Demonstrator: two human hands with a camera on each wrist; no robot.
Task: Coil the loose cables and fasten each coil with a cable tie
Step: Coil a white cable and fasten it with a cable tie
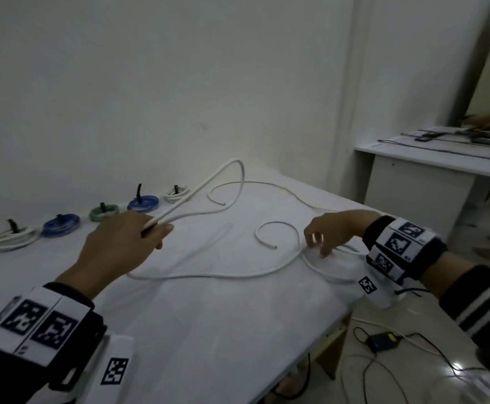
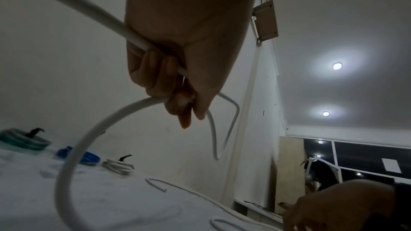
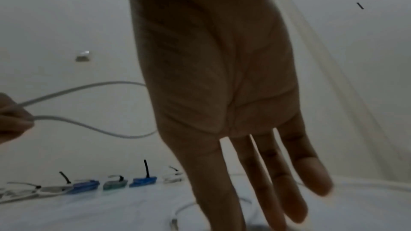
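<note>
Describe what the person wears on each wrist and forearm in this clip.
Both hands are bare. The left wrist and right wrist each carry a black band faced with white panels bearing square black-and-white coded markers. A black sleeve with white stripes covers the right forearm.

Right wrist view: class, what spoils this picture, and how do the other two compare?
Right wrist view: dim, and the right hand smears with motion blur at its fingertips. Left wrist view: sharper on the left hand gripping the white cable, but two ceiling lights flare. Head view: dark, soft, edges bent by the wide lens.
</note>
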